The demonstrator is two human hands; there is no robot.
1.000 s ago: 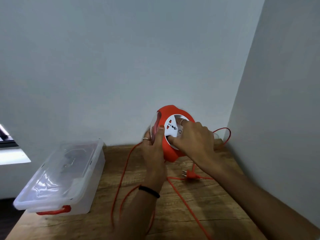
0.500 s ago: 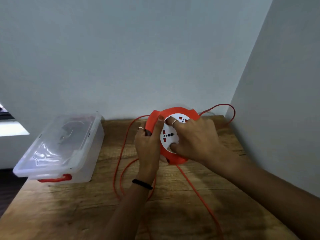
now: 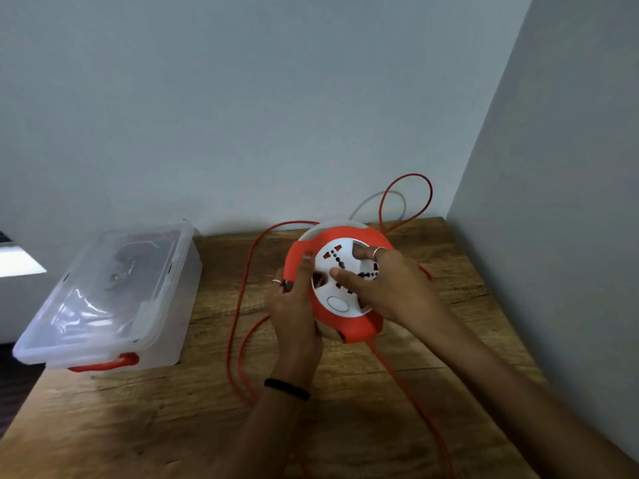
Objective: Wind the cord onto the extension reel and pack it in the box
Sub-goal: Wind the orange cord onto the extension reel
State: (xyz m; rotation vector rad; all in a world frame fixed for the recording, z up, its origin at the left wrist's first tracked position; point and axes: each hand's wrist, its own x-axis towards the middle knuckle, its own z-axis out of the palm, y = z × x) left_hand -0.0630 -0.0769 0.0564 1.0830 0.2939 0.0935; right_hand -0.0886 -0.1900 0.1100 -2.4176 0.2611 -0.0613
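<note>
The round orange extension reel (image 3: pixel 349 326) with a white socket face is held just above the wooden table (image 3: pixel 173 420), face tilted toward me. My left hand (image 3: pixel 295 312) grips its left rim, thumb on the orange edge. My right hand (image 3: pixel 383 285) lies on the white face, with fingertips hooked into its recesses. Loose orange cord (image 3: pixel 238 326) loops over the table on the left, arcs up behind the reel against the wall, and runs off toward the lower right. The clear plastic box (image 3: pixel 103 302) with a closed lid and orange handle stands at the table's left edge.
The table sits in a corner, with a grey wall (image 3: pixel 242 98) behind and another wall (image 3: pixel 570 202) close on the right. The box overhangs the table's left side. Bare wood lies in front of me.
The reel has tipped from upright to face up and come lower toward the table. Its white face has turned under my right hand. The cord loop behind it has risen.
</note>
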